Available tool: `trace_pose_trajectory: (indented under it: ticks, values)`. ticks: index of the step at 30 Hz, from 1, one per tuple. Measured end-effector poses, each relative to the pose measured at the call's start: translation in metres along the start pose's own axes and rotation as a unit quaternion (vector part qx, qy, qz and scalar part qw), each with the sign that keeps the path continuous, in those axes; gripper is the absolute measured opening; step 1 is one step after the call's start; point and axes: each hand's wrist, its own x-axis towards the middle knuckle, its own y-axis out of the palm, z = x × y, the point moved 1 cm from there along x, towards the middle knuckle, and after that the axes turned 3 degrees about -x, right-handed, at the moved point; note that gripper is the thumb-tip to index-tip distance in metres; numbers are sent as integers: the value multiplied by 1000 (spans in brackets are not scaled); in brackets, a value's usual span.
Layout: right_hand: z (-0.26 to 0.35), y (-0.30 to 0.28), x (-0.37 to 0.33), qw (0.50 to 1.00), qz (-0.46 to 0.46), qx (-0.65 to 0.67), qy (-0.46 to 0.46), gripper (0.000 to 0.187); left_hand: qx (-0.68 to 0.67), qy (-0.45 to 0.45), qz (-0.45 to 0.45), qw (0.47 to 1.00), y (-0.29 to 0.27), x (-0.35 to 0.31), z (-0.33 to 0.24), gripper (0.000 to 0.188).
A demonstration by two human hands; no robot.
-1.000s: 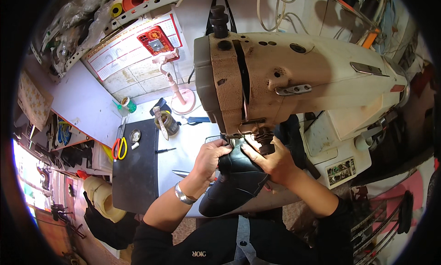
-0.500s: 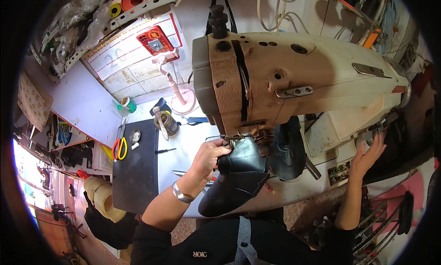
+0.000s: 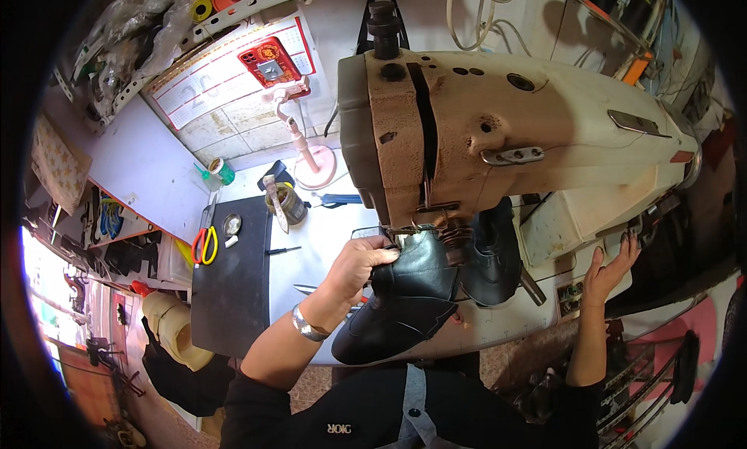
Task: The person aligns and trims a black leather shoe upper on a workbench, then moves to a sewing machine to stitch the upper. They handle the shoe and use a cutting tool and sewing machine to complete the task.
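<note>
My left hand [image 3: 364,264] pinches the upper edge of a black leather boot [image 3: 394,324] between thumb and fingers. That edge lies beneath the head of a worn brown and cream sewing machine [image 3: 459,138], close to its needle area; the needle itself is hard to make out. The boot's foot part hangs toward me over the table's near edge. A second black boot [image 3: 492,262] stands to the right, partly behind the machine. My right hand [image 3: 609,270] is open beside the machine's lower right end, fingers stretched out; whether the fingertips touch it I cannot tell.
On the white table [image 3: 311,250] lie a black mat [image 3: 229,293], red and yellow-handled scissors [image 3: 205,245], a small dish [image 3: 232,224] and a jar with a brush [image 3: 289,208]. A pink phone stand [image 3: 315,166] is behind them. A shelf [image 3: 257,5] with spools crosses the upper left.
My right hand has shifted a little left and toward me, away from the machine's end. My left hand keeps its pinch on the boot. The whole view has turned slightly.
</note>
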Motion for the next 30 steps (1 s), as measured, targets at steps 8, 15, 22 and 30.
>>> trace_pose_trajectory:
  ticks: [8, 15, 22, 30]
  values:
    - [2, -11, 12, 1000, 6, -4, 4, 64, -35, 25, -7, 999, 0, 0, 9, 14]
    - [129, -11, -27, 956, 130, 180, -193, 77, -48, 23, -25, 998, 3, 0, 6, 13]
    - [242, 21, -7, 884, 162, 402, -177, 31, -46, 27, -19, 998, 2, 1, 6, 14]
    - [248, 32, 26, 858, 201, 442, -169, 26, -26, -33, 15, 999, -7, 3, 1, 13]
